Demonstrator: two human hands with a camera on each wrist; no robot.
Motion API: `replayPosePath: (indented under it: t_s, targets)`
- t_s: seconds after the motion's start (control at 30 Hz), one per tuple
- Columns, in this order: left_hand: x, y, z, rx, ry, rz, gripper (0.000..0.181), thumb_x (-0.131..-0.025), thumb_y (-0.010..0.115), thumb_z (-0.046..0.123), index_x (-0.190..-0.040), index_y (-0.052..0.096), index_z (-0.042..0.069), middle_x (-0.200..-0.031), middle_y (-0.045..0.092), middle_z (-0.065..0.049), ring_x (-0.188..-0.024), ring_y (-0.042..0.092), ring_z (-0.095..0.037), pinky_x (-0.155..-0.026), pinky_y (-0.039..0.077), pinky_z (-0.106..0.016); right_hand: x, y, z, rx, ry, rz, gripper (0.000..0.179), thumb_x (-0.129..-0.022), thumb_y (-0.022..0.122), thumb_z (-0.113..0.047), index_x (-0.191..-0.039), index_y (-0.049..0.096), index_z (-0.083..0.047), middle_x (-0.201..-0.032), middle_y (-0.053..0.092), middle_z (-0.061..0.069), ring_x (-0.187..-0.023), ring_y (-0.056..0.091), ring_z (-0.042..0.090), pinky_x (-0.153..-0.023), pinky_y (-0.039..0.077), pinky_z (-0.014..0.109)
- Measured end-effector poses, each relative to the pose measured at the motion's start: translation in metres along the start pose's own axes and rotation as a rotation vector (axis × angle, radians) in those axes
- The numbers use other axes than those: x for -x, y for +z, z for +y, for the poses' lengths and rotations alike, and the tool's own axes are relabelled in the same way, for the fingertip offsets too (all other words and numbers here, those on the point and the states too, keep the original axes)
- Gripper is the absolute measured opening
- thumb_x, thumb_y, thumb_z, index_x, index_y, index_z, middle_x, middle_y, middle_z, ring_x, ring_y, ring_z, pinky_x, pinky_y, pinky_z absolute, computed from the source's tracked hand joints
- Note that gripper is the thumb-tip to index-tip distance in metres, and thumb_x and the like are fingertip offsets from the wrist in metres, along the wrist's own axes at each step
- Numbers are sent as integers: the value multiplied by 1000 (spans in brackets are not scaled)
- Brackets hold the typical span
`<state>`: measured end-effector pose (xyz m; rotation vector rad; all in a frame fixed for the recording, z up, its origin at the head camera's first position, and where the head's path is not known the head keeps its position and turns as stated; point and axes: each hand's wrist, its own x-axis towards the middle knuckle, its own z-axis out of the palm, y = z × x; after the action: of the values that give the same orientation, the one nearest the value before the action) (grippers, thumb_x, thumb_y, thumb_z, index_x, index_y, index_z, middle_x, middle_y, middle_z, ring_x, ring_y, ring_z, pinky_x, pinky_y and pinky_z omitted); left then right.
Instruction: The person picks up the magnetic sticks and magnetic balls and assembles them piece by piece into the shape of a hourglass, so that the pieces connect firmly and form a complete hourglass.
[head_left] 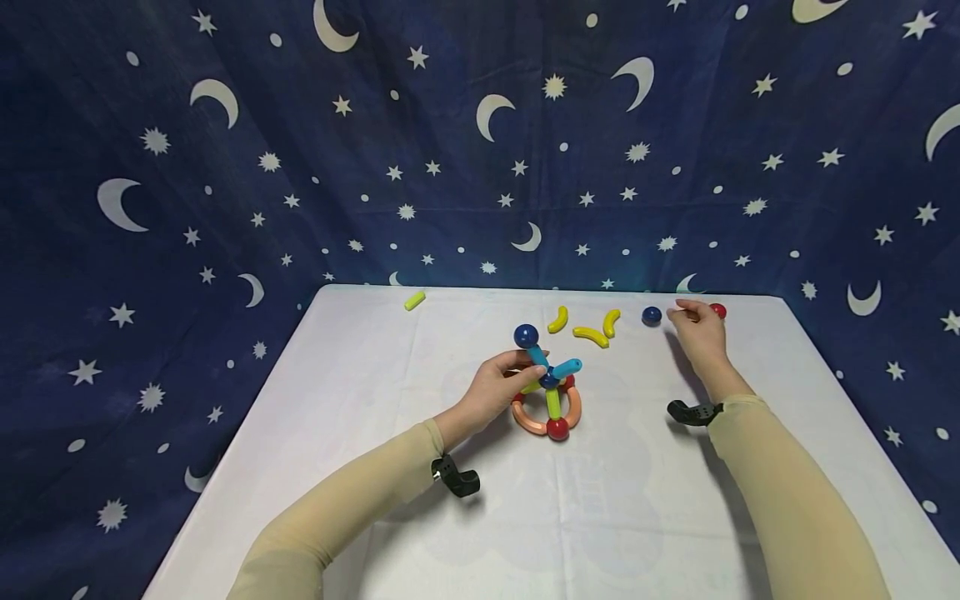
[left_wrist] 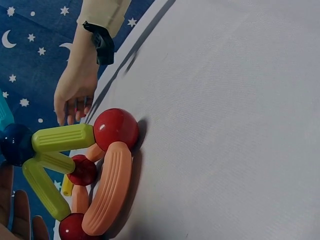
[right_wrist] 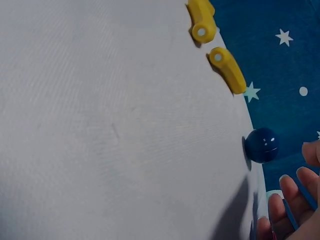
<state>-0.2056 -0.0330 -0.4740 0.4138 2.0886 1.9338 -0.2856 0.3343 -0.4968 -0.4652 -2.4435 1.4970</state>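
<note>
My left hand [head_left: 497,390] grips a magnetic rod-and-ball model [head_left: 553,405] near its top, thumb and fingers about the light blue rod [head_left: 537,356]. The model has a ring of curved orange rods [left_wrist: 111,187] joined by red balls [left_wrist: 116,129]. Straight green rods [left_wrist: 62,138] slope up from these to a dark blue ball [left_wrist: 17,144]. Another dark blue ball [head_left: 527,336] tops the upper rod. At the far right, my right hand [head_left: 701,333] hovers with fingers loosely bent, between a loose blue ball [head_left: 652,317] and a red ball [head_left: 718,311].
Behind the model lie several short curved yellow rods [head_left: 591,337]. One green rod [head_left: 415,301] rests near the far left edge of the white table [head_left: 360,367]. A dark blue curtain [head_left: 450,167] with moons and stars hangs behind and beside the table.
</note>
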Motion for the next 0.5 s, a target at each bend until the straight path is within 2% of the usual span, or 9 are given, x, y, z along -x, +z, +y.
replayPosePath:
  t_s: [0.07, 0.17, 0.3, 0.5]
  targets:
    - [0, -1, -1, 6, 6, -5, 35, -101, 69, 22, -134, 69, 12, -120, 70, -1, -106, 62, -15, -93, 54, -36, 0, 1, 2, 38, 0, -24, 55, -102, 59, -34, -145, 53, 1, -120, 60, 14, -103, 55, 15, -82, 43, 23]
    - [1, -2, -3, 7, 23, -16, 36, -100, 70, 25, -133, 69, 12, -121, 70, -1, -106, 63, -17, -93, 54, -35, -2, 4, 4, 85, 24, -73, 62, -102, 60, -36, -151, 47, -1, -135, 57, 23, -120, 54, 32, -96, 46, 36]
    - [1, -3, -4, 6, 44, -31, 36, -100, 70, 26, -133, 69, 13, -118, 71, -1, -106, 64, -18, -91, 54, -33, -4, 7, 5, 175, 69, -127, 71, -101, 61, -41, -157, 38, -4, -148, 49, 25, -135, 46, 42, -111, 37, 54]
    - [3, -3, -3, 20, 37, -50, 38, -100, 69, 28, -135, 67, 13, -116, 70, -3, -107, 64, -19, -93, 54, -33, -6, 11, 3, 318, 77, -135, 73, -99, 61, -48, -155, 41, -5, -150, 48, 24, -137, 40, 48, -110, 23, 65]
